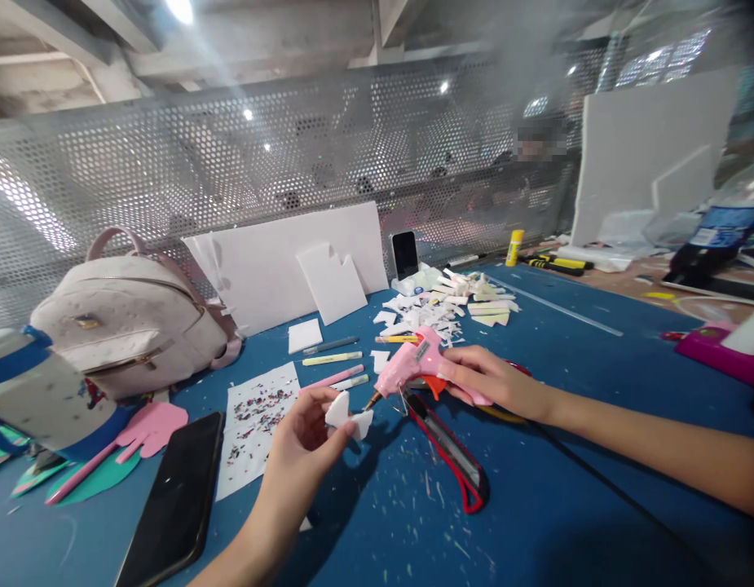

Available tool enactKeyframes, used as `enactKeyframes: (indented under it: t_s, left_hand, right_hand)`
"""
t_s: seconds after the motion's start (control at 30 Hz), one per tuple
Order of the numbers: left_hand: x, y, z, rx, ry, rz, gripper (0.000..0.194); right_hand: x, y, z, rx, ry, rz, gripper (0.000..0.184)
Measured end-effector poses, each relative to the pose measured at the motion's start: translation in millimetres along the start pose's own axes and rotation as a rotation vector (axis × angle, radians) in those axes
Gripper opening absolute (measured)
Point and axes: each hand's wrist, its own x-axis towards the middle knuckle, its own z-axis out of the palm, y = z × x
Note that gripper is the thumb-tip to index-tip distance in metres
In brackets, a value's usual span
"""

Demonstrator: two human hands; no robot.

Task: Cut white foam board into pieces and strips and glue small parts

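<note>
Between the thumb and fingers of my left hand [312,440] is a small white foam piece [347,414] with an angled, notched shape. My right hand [490,381] is wrapped round the handle of a pink hot glue gun [413,363]. Its metal nozzle points down and left, close to the right side of the foam piece; whether they touch I cannot tell. Below the glue gun lies a red and black utility knife [453,456] on the blue table. A dark cord trails from beneath my right wrist toward the lower right.
Foam scraps [438,306] are heaped behind the glue gun. Several pens, a sheet with colourful bits [254,424] and a black phone [174,497] lie left. A pale backpack [144,318] and a white foam board [260,277] stand behind. A dark drink bottle [712,236] is at right.
</note>
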Motion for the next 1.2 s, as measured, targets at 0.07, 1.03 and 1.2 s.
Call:
enactKeyframes:
  t_s: [0.07,1.03,1.2]
  left_hand:
    - [0,1,-0.6,0.014,-0.001,-0.008,0.030]
    - [2,10,-12.7,0.446,-0.078,0.568,0.016]
    - [3,7,-15.3,0.424,-0.086,0.498,0.017]
  right_hand:
    - [1,0,1,0.028,0.001,0.009,0.047]
    - [0,6,1,0.075,-0.060,0.057,0.047]
    - [1,9,-1,0.074,-0.079,0.057,0.047]
